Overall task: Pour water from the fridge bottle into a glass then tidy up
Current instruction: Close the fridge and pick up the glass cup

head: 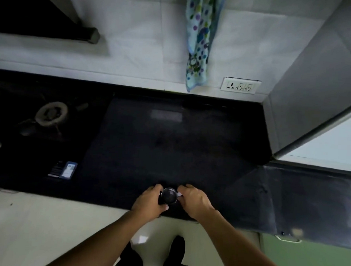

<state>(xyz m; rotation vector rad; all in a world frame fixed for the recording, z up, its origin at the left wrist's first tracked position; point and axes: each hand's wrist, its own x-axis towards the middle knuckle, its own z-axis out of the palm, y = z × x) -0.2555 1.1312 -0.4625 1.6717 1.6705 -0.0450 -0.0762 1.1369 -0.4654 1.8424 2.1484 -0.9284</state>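
A small steel glass [169, 195] stands upright near the front edge of the black countertop [170, 142]. My left hand [149, 201] wraps its left side, thumb and fingers curled on it. My right hand [194, 201] touches its right side, fingertips at the rim. The inside of the glass looks dark; I cannot tell whether it holds water. No bottle is in view.
A grey fridge [315, 89] stands at the right, its door edge over the counter. A gas stove burner [51, 113] lies at the left. A dotted cloth [199, 40] hangs on the tiled wall beside a socket [240, 86]. A small card [68, 170] lies left of me.
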